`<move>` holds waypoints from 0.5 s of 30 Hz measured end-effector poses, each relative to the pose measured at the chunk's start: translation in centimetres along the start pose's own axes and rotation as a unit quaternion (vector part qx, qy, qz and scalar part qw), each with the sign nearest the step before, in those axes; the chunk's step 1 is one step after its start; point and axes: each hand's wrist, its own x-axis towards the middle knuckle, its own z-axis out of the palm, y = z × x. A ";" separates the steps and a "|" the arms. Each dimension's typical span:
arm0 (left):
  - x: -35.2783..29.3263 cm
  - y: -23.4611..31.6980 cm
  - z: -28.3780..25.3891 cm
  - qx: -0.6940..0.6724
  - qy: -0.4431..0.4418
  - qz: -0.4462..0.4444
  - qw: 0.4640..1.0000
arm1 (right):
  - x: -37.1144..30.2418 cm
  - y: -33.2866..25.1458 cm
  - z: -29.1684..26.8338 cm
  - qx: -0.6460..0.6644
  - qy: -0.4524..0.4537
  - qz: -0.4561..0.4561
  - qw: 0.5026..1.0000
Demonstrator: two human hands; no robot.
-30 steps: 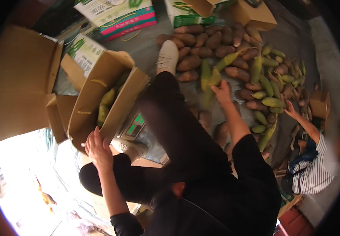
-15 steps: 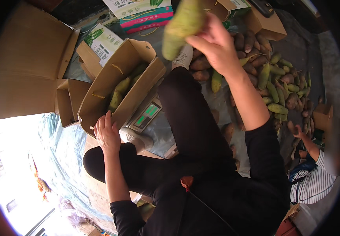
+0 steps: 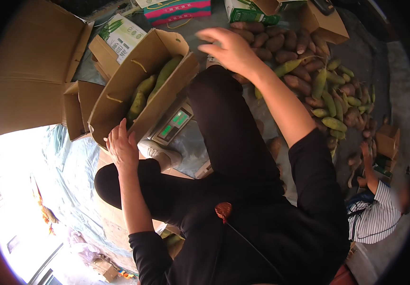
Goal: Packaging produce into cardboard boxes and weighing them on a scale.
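Note:
An open cardboard box [image 3: 114, 105] with rope handles stands tilted in view at left of centre. Inside it lie several green radishes [image 3: 142, 95]. My left hand [image 3: 123, 148] grips the rim at the near corner of the box. Past the box's far right end, my right hand [image 3: 231, 51] hangs in the air with its fingers apart and nothing in them. A digital scale [image 3: 174, 124] with a lit green display sits against the box's right side; the box hides part of it.
A heap of green radishes [image 3: 334, 124] and reddish-brown roots [image 3: 275, 43] spreads over the floor sheet at right. Cartons [image 3: 122, 37] and a large cardboard sheet [image 3: 24, 71] stand at left. More boxes [image 3: 326, 26] lie far right. Another person [image 3: 376, 216] is at lower right.
The large green radish has left my right hand, which has moved slightly left and down. A green radish shows more fully in the box's far end. My left hand stays at the rim.

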 end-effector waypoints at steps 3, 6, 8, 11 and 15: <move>0.1 -0.1 0.1 0.005 -0.005 -0.003 1.000 | -6.6 6.1 -1.8 -0.012 0.018 0.173 0.985; 0.3 0.1 0.3 -0.008 0.000 0.010 1.000 | -16.2 14.1 -1.6 -0.069 0.026 0.250 0.966; 0.3 0.3 0.3 0.000 0.000 0.013 1.000 | -22.6 17.1 -1.7 -0.158 -0.076 0.299 0.938; 0.4 0.5 0.5 -0.004 0.002 0.024 1.000 | -32.0 20.5 -1.0 -0.260 -0.095 0.302 0.912; -0.1 -0.1 -0.1 0.007 0.003 0.022 1.000 | -40.3 21.8 1.2 -0.190 -0.081 0.434 0.877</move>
